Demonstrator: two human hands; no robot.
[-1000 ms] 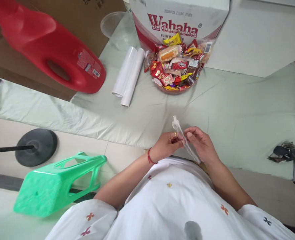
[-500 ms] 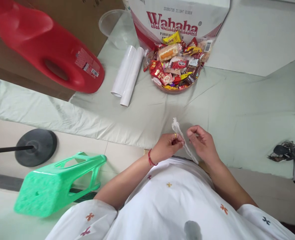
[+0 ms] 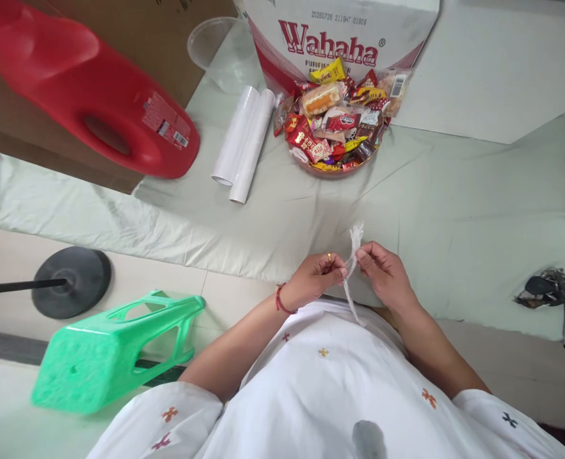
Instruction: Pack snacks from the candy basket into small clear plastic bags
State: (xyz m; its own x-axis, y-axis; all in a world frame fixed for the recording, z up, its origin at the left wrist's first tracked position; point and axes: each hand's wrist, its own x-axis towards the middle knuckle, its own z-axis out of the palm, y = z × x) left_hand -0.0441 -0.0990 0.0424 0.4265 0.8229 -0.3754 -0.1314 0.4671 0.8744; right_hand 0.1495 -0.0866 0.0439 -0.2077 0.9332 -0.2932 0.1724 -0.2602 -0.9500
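Observation:
A thin, crumpled strip of whitish plastic, perhaps a bunched-up bag, hangs between my hands near the front edge of the cloth-covered table. My left hand pinches it at its middle between thumb and forefinger; a ring and a red bracelet show on that side. On the other side, the thumb and fingertips of my right hand are closed on the strip a little higher up. Its frayed end points up past the fingers, and a narrow tail dangles toward my white shirt.
Beyond my hands stand a bowl of wrapped sweets, two white rolls, a Wahaha carton and a clear plastic tub. A red jug is at left. Keys lie right; a green stool is on the floor.
My right hand has come in from beside the strip and now pinches it. The strip's upper end has swung right, and my left hand has moved slightly left.

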